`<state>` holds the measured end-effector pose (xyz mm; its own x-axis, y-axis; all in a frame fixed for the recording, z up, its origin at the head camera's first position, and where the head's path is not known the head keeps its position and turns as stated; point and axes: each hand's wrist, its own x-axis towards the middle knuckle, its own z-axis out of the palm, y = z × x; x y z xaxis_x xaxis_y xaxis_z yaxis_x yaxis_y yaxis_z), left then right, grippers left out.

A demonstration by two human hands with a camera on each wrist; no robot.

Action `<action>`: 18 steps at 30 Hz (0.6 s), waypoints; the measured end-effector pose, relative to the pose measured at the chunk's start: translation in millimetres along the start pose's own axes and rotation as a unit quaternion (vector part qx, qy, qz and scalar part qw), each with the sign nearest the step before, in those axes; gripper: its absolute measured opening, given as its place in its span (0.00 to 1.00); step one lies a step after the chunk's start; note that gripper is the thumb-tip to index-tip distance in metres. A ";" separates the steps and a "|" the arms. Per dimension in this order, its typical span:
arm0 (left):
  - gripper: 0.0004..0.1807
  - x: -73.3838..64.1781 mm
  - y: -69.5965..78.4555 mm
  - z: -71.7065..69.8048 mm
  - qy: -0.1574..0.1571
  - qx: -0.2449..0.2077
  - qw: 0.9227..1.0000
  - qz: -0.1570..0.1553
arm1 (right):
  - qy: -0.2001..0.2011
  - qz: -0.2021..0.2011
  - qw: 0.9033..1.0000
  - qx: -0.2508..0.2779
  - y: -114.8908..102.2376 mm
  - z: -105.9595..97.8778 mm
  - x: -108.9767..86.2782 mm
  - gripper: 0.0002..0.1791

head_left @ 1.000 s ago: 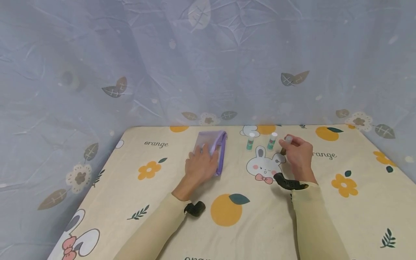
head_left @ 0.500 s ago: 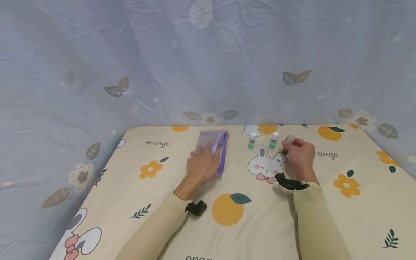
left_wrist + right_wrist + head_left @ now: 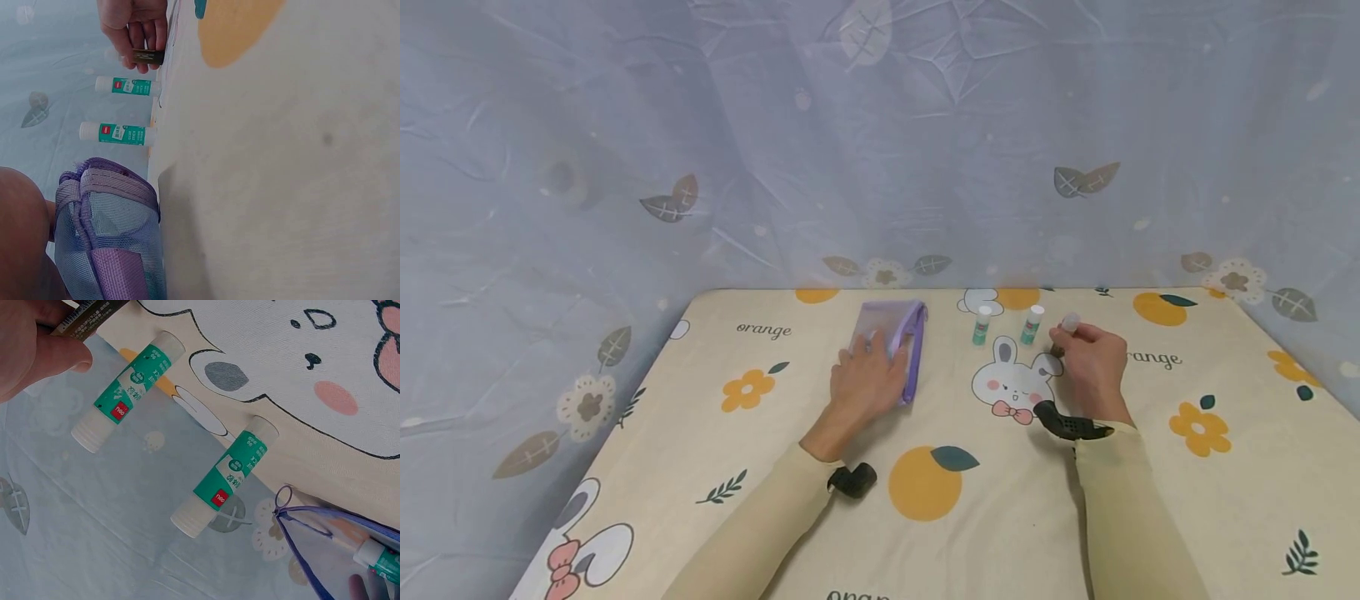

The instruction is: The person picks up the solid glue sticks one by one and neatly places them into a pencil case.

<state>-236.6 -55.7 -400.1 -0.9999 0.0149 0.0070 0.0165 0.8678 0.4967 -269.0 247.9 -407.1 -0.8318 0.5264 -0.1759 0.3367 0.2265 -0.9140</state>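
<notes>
Left hand (image 3: 867, 379) and right hand (image 3: 1093, 358) reach out of pale yellow sleeves (image 3: 752, 533), a black camera (image 3: 853, 481) worn at each wrist. Between the wrists, a large orange (image 3: 925, 485) is printed on the cream cloth-covered bench (image 3: 1022, 533). Farther off, the left hand lies with its fingers spread on a purple mesh pouch (image 3: 880, 320), which sits toward the bench's far edge, closer to the far left corner than to the far right one. The pouch's mouth gapes toward the right edge, and a capped glue stick (image 3: 384, 562) shows inside. Over on the right, past a printed rabbit (image 3: 1011, 385), the right hand pinches a brown tube (image 3: 149, 57) with a pale cap, slightly tilted; whether it touches the bench cannot be told. Between pouch and tube, near the far edge, two green glue sticks (image 3: 981, 329) with white caps stand upright, apart from each other, the right-hand one near the tube. Behind the far edge hangs a grey-blue curtain (image 3: 880, 150) printed with leaves and flowers.
</notes>
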 end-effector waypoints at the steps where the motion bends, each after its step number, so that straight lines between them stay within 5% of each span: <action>1: 0.37 0.1 -0.2 0.1 0.001 -0.001 1.000 0.000 | 0.001 0.001 1.000 -0.001 0.1 0.2 0.1 0.24; 18: 0.37 4.8 -4.2 5.3 0.011 -0.007 1.000 0.005 | -0.005 0.004 1.000 0.009 -1.9 -2.9 -1.1 0.25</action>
<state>-241.5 -56.6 -406.8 -0.9995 0.0120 0.0308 0.0260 0.8606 0.5086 -267.4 249.2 -404.1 -0.8334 0.5202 -0.1867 0.3358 0.2083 -0.9186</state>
